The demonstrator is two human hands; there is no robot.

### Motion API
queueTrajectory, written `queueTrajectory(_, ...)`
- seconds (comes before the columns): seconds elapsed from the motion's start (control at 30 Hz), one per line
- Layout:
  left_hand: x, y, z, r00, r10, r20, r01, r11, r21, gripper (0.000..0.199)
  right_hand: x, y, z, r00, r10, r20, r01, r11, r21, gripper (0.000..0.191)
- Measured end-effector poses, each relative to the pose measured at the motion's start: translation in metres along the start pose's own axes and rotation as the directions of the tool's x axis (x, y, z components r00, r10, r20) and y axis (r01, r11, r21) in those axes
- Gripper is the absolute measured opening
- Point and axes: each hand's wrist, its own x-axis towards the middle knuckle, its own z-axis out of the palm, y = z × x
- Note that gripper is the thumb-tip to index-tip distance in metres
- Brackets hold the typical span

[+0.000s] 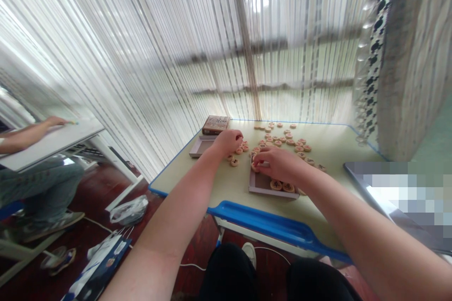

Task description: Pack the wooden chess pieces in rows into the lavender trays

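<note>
Round wooden Chinese chess pieces (290, 142) lie scattered over the middle and back of the pale table. My right hand (278, 162) is over a shallow open box tray (271, 192), its thumb and fingers closed on a Chinese chess piece (254, 167) at the tray's left side. Two larger-looking pieces (276, 185) with dark characters lie at the tray's near side; my hand hides part of the inside. Further left, my left hand (229, 141) has its fingers curled, just beside a few loose pieces (234, 162). Whatever may be in those fingers is hidden.
Behind my left hand are another shallow box part (201, 146) and a brown printed box (216, 124). A dark-edged screen or laptop (374, 197) occupies the table's right side. The blue table edge (261, 221) is near my knees. Another person's hand (56, 121) rests on a table at left.
</note>
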Motion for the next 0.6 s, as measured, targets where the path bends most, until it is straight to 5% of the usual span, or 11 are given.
queueTrajectory(0.13,-0.001,-0.006,-0.001,0.998,-0.05,0.046,0.049,0.999,0.008,0.027,-0.001,0.001,0.0,0.999,-0.01,-0.033,0.01,1.0,-0.004,0.023)
queueTrajectory(0.33,-0.001,-0.001,0.002,0.991,0.072,0.113,-0.07,0.997,-0.023,0.029,-0.001,0.005,0.005,0.999,-0.03,-0.034,0.031,0.999,0.027,0.02)
queueTrajectory(0.6,0.0,0.005,0.004,0.989,0.096,0.113,-0.091,0.994,-0.055,0.029,-0.002,0.01,0.002,0.999,-0.034,-0.028,0.037,0.996,0.077,0.019)
